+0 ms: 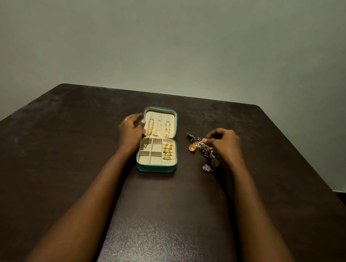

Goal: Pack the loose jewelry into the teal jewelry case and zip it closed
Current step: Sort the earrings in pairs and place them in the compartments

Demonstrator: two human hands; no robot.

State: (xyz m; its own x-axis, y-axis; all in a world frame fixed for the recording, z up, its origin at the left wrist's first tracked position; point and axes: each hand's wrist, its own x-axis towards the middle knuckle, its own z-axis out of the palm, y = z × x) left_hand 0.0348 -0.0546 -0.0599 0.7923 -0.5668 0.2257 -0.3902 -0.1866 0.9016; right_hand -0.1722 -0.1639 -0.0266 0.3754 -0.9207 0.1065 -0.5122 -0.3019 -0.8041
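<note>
Teal jewelry case (156, 168) lies open & unzipped mid dark table (67, 145), lid flat on the far side w/ 3 gold chains (159, 128) hung in it; rings (168, 150) sit in tray's right column. L hand (130, 132) pinches lid's left wall, thumb inside, fingers outside. R hand (224, 144), fingers curled, thumb & fingertips pinching into loose jewelry (201, 147) heap on table just right of case.

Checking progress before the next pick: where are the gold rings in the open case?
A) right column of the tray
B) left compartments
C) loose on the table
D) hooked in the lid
A: the gold rings stand in a row down the right column of the teal case tray.
</note>
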